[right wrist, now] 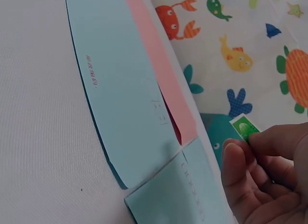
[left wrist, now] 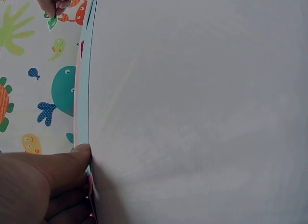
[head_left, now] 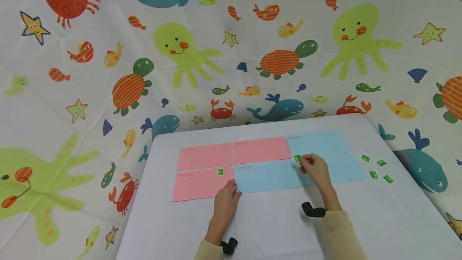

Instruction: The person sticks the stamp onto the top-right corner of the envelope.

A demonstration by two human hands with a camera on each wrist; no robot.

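My right hand (head_left: 315,169) pinches a small green stamp (right wrist: 245,129) between thumb and fingertips. It is raised over the blue envelopes, and in the head view the stamp overlaps where they meet. My left hand (head_left: 226,204) rests with its fingers on the lower right corner of the lower pink envelope (head_left: 196,187), beside the lower middle blue envelope (head_left: 267,179). In the left wrist view its thumb (left wrist: 82,156) lies at the envelopes' near edge. Another green stamp (head_left: 220,172) sits at the upper right of that pink envelope.
Two more pink envelopes (head_left: 205,156) lie in the back row, with a blue envelope (head_left: 317,143) to their right and another blue envelope (head_left: 348,167) before it. Several loose green stamps (head_left: 373,175) lie on the white table (head_left: 270,228) at the right. A sea-animal curtain (head_left: 231,67) hangs behind.
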